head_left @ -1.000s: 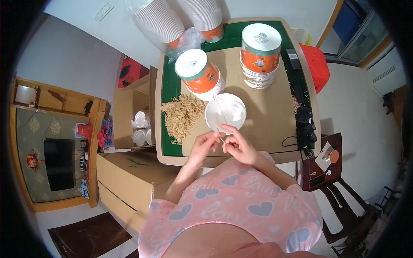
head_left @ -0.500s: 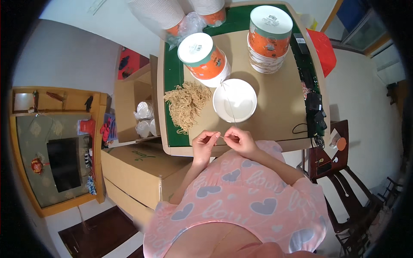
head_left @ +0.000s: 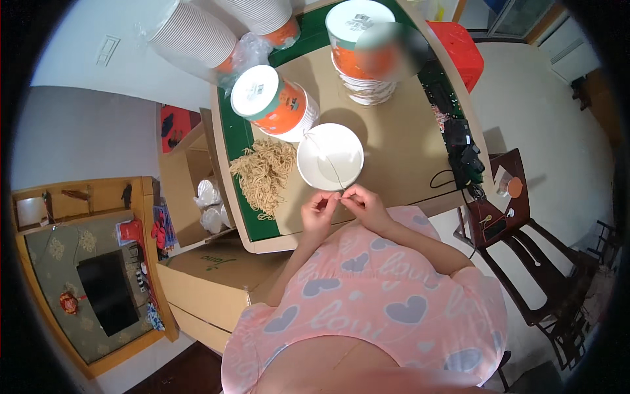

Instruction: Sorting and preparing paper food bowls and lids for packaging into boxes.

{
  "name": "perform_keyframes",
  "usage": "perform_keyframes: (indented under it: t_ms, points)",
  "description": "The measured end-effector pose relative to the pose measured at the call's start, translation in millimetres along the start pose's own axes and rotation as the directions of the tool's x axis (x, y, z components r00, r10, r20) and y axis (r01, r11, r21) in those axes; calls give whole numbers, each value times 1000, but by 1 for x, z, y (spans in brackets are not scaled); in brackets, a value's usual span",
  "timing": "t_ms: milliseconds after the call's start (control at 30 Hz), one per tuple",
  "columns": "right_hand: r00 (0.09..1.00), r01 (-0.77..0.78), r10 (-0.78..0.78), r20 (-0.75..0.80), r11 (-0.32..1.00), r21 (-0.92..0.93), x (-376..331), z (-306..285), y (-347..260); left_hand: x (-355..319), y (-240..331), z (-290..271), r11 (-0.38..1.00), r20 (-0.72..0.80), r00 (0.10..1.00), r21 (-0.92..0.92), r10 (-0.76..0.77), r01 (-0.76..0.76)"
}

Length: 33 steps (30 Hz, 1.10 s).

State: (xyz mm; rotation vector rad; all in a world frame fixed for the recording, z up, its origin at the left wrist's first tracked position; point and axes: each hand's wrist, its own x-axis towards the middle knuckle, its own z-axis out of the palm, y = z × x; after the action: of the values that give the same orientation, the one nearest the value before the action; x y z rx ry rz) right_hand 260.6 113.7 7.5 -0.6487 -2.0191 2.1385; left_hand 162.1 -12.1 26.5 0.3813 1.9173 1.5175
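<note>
In front of my chest, at the near edge of the table, my left hand [head_left: 318, 215] and my right hand [head_left: 367, 209] meet with fingertips pinched. Between them is the end of a thin dark cord [head_left: 334, 169]. From my fingers the cord runs over the mouth of a white paper tub [head_left: 330, 183] to its far left rim. A heap of tan looped cords [head_left: 264, 177] lies left of the tub. Behind that heap leans a stack of orange-and-white paper tubs [head_left: 281, 108], upside down. My fingers hide the cord's very tip.
Another upside-down tub stack [head_left: 357, 56] stands farther back, partly covered by a blurred patch. Nested white tubs [head_left: 193, 36] in clear plastic are at the far left. Black adapters [head_left: 459, 134] and wires line the table's right edge. Cardboard boxes [head_left: 216, 272] sit at lower left.
My view has turned, so the table appears shifted left and tilted. My fingertips have come closer together and nearer the white tub, still on the cord.
</note>
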Motion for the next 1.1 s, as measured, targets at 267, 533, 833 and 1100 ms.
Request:
perform_keyframes:
  t_ms: [267,533,833,1100]
  points:
    - [939,164,-71,-336,953,255,28,-30,30,51,15,11,474,477,794,638,377,-608]
    - [925,206,-128,-357,960,191,46,-33,17,53,17,26,931,54,968,264,246,-251]
    - [946,266,-229,-231,953,146,53,-21,5,53,16,11,965,112,962,61,248,-256]
    - [919,321,-302,-251,947,34,47,-11,18,39,5,8,951,142,971,217,192,-220]
